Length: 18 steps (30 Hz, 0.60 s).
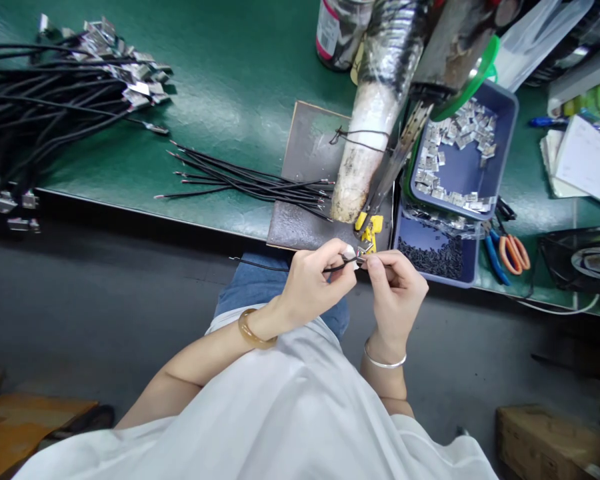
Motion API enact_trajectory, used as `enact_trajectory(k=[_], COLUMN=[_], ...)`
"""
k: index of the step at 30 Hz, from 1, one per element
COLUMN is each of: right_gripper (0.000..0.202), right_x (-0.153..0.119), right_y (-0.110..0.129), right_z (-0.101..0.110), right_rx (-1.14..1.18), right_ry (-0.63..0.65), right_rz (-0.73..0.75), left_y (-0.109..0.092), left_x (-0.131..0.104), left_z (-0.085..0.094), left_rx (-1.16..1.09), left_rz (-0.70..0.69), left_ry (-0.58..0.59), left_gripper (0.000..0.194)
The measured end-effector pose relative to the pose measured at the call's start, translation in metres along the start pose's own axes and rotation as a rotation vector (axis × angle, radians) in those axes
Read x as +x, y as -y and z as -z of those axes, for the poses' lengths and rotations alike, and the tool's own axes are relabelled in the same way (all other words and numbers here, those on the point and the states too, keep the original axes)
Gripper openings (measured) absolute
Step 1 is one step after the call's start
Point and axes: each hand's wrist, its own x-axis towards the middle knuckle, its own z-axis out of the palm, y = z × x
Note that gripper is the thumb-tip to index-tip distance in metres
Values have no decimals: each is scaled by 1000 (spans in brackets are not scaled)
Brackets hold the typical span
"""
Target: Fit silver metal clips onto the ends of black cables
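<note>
My left hand [316, 283] pinches a thin black cable [336, 268] near its end, and the cable's tail runs off to the left below the table edge. Close against it, my right hand [396, 288] has thumb and finger closed at the cable's end by a small metal connector [365, 247]; what exactly they grip is too small to tell. Just beyond the fingertips is a yellow fixture [371, 230] under a soldering tool. Several short black cables [240, 177] lie on the green table [230, 87], their right ends over a dark grey mat [300, 230].
A blue bin [463, 167] holds metal connector shells, and a lower bin [433, 257] holds small black parts. Orange-handled pliers [515, 255] lie to the right. A wrapped pipe [357, 153] hangs over the mat. Cables with connectors [55, 100] are piled at the left.
</note>
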Motion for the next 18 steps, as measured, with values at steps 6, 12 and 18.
enact_trajectory(k=[6,12,18], right_gripper=[19,19,18], right_x=[-1,2,4], right_y=[2,2,2], right_z=[-3,-3,4], right_rx=[-61,-26,124], right_ry=[-26,-76,-14], right_rz=[65,49,-17], left_y=[-1,-2,-7], left_x=[0,-3,4], left_z=[2,7,19], left_rx=[5,44,-79], left_rz=[-33,-124,-127], left_ry=[12,19,68], left_gripper=[7,6,11])
